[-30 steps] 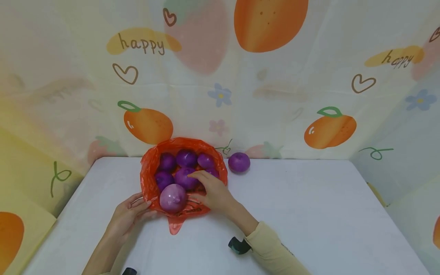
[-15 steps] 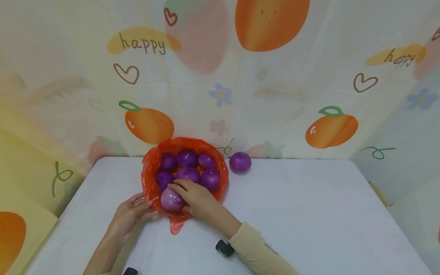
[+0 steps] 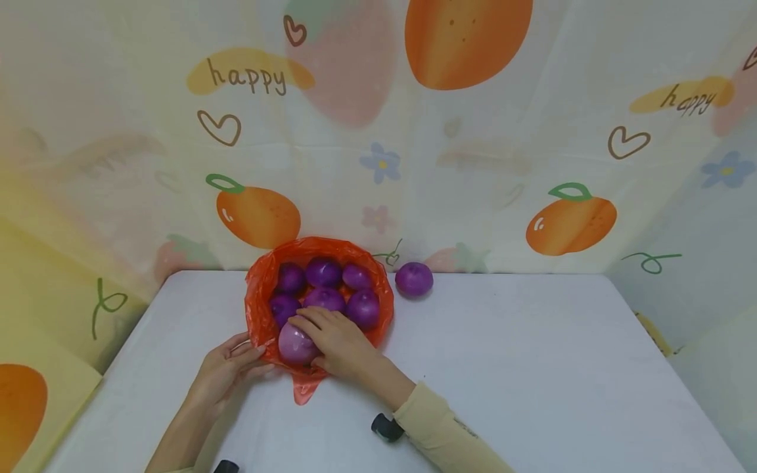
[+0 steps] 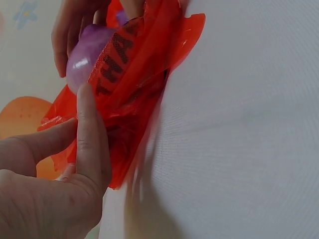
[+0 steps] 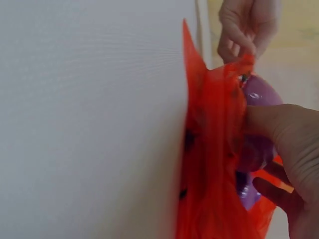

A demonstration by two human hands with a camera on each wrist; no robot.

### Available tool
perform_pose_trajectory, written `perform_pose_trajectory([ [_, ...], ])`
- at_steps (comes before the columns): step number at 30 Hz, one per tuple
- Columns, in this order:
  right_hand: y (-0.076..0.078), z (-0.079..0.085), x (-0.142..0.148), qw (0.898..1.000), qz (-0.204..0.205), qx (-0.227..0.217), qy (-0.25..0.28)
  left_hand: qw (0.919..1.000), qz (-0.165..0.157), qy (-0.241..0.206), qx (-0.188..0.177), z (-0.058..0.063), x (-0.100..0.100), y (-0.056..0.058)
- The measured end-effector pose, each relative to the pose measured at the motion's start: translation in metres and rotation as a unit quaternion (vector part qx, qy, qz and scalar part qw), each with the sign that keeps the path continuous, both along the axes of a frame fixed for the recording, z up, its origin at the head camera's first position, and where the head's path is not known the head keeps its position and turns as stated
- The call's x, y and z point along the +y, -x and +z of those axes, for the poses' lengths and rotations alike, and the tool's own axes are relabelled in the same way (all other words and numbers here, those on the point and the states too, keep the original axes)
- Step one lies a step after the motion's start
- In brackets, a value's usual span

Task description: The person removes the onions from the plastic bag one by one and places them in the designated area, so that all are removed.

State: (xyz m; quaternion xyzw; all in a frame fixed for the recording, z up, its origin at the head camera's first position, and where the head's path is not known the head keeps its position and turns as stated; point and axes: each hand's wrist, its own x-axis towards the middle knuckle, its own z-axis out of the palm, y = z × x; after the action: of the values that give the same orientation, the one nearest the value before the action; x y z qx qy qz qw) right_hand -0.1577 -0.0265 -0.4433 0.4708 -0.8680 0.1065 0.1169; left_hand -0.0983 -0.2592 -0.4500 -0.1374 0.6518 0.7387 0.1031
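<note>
A red plastic bag stands with its mouth spread at the back left of the white table, several dark purple onions inside. A paler purple onion sits at the near side of the mouth. My right hand grips this pale onion, fingers over its top and thumb low at the near rim. My left hand pinches the bag's near left edge between thumb and fingers. In the left wrist view, dark printed letters show on the bag beside the pale onion.
One more purple onion lies on the table just right of the bag, by the back edge. Behind rises a fruit-printed cloth. A black curved object shows beside the right sleeve.
My right hand has moved left and toward me from the bag's right side onto the pale onion, uncovering a dark onion at the right. My left hand stays at the bag's edge.
</note>
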Motion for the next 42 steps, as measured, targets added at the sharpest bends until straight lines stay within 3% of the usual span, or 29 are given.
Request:
perform_pose_trajectory([
  [8,0.002,0.012,0.014,0.998,-0.007,-0.034,0.057,1.0000,0.004,-0.002,-0.001,0.003,0.002,0.001],
  [12,0.005,0.026,0.026,0.994,-0.006,-0.043,0.097,1.0000,0.004,0.001,0.001,0.004,0.002,0.001],
  [17,0.011,0.048,0.047,0.987,-0.030,-0.047,0.148,0.9999,0.004,0.011,-0.009,0.005,0.001,-0.002],
  [21,0.016,0.055,0.067,0.983,-0.054,-0.051,0.167,0.9999,0.004,0.011,-0.009,0.005,0.001,-0.002],
  [30,0.026,0.048,0.110,0.968,-0.107,-0.082,0.211,0.9988,0.018,0.022,-0.039,0.004,0.002,-0.005],
  [37,0.031,0.038,0.149,0.945,-0.183,-0.099,0.251,0.9992,0.021,0.017,-0.031,0.004,0.003,-0.004],
  [42,0.036,0.030,0.174,0.937,-0.213,-0.091,0.262,0.9991,0.024,0.012,-0.033,0.005,0.003,-0.003],
])
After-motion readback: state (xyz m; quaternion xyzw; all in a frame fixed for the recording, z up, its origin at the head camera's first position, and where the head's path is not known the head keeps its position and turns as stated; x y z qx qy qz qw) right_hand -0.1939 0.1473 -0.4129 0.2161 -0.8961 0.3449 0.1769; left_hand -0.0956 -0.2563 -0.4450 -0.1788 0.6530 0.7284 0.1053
